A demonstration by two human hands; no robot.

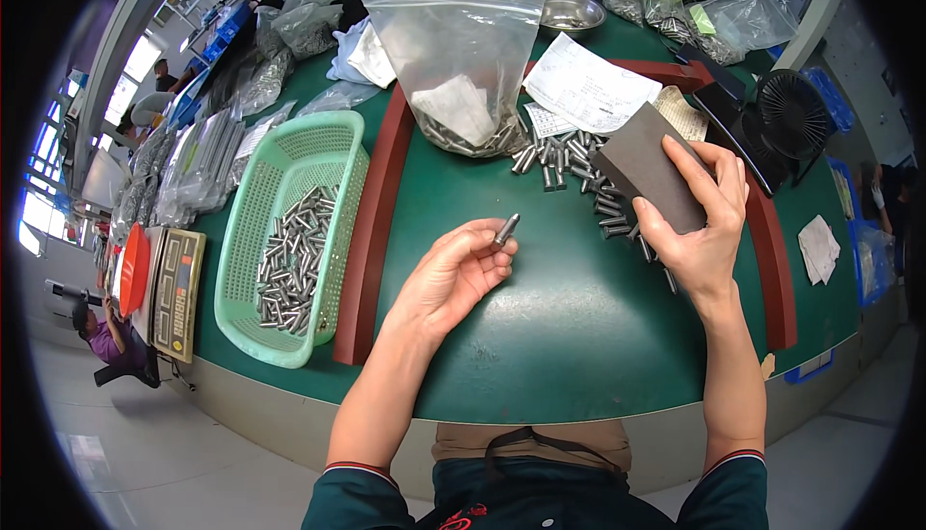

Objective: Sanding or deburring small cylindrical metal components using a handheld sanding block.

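Over the middle of the green table (pixel 540 356), my left hand (pixel 453 274) pinches a small metal pin (pixel 506 229) with a tapered tip between thumb and fingers. My right hand (pixel 709 217) is wrapped round a dark grey-brown rectangular block (pixel 648 168), held tilted above the table at the right. Under and beside the block lies a loose pile of metal pins (pixel 579 159), partly hidden by it. To the left, a light green perforated plastic basket (pixel 349 178) holds many similar pins (pixel 297 260).
Red-brown bars (pixel 381 212) frame the work area. A clear zip bag (pixel 453 38) of metal parts stands at the back, beside papers (pixel 593 86) and a steel bowl (pixel 571 11). A black fan (pixel 793 115) is at right; a scale (pixel 178 294) at left.
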